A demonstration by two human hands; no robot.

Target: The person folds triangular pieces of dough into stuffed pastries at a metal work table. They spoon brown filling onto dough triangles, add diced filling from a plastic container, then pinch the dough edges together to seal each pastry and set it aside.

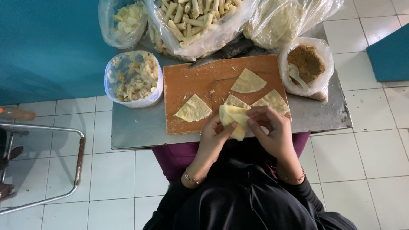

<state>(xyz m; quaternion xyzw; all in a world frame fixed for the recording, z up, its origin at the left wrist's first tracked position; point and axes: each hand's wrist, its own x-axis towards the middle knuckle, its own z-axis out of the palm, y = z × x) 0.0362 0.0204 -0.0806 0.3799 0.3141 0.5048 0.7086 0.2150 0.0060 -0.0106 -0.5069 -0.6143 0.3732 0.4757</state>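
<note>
While both hands' grip (215,136) (272,127) clamps pastry sheet (233,119), orange board (191,81) sits on steel table (136,127), white-tiled floor (341,157).

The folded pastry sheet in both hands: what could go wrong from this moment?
The thin folded pastry sheet, pinched between the left hand and right hand, may tear or unfold. It is held at the near edge of the cutting board, so it could drop off the metal table. A knife lies just behind the board.
</note>
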